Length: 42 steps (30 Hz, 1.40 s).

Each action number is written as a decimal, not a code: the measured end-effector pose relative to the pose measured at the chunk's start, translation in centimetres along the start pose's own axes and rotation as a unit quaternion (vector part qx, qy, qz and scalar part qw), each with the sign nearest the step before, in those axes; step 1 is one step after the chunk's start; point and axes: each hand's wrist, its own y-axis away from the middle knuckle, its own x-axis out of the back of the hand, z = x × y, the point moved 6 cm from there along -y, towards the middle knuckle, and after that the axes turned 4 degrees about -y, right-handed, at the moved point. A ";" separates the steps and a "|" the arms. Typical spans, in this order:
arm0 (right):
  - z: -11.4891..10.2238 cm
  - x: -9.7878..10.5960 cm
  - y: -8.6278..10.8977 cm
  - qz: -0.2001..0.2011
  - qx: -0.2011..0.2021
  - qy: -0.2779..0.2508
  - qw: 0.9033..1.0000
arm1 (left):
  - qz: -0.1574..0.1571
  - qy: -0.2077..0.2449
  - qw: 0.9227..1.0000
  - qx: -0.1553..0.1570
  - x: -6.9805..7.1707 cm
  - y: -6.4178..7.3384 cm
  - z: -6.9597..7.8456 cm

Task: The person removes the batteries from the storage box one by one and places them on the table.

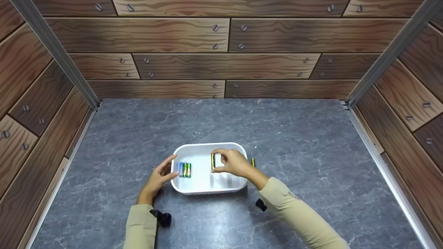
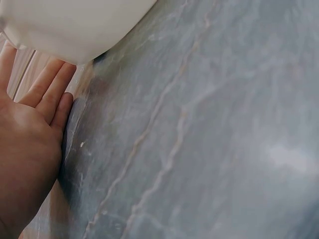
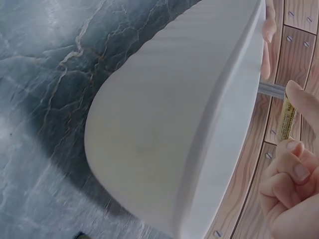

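Observation:
A white plastic tub point(image 1: 209, 190) stands on the table. My right hand point(image 1: 235, 162) is over its right half and pinches a gold-and-black battery point(image 1: 213, 162) by its two ends, between thumb and index finger. The right wrist view shows this battery point(image 3: 287, 119) above the rim level, with the other fingers curled. At the tub's left end, my left hand point(image 1: 161, 176) touches the wall with straight, spread fingers, the thumb at the rim. Inside, near that end, a blue battery point(image 1: 181, 169) and green-and-gold batteries point(image 1: 187, 170) lie side by side.
Another gold battery point(image 1: 253, 162) lies on the grey marbled table point(image 1: 221, 121) just right of the tub, partly behind my right wrist. Wood-patterned walls point(image 1: 221, 65) enclose the table at the back and both sides. Black wrist devices point(image 1: 162, 218) hang by both cuffs.

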 end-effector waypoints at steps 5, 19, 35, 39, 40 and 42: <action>0.7 0.6 0.6 0.009 -0.003 -0.033 0.999 | 0.005 0.000 1.000 -0.003 0.2 0.1 0.0; 2.7 2.4 2.1 0.032 -0.007 -0.067 0.997 | 0.002 -0.013 1.000 -0.004 0.2 0.2 -0.2; 5.8 4.6 4.3 0.055 -0.010 -0.091 0.994 | 0.005 -0.009 1.000 -0.005 0.0 0.1 0.1; 6.7 4.9 4.8 0.052 -0.020 -0.104 0.993 | 0.003 -0.005 1.000 -0.003 0.0 0.1 0.0; 6.9 4.9 4.9 0.052 -0.022 -0.108 0.993 | 0.004 -0.005 1.000 -0.004 0.0 0.1 0.1; 7.4 5.0 5.0 0.052 -0.026 -0.115 0.992 | 0.005 -0.001 1.000 -0.005 0.0 0.1 0.1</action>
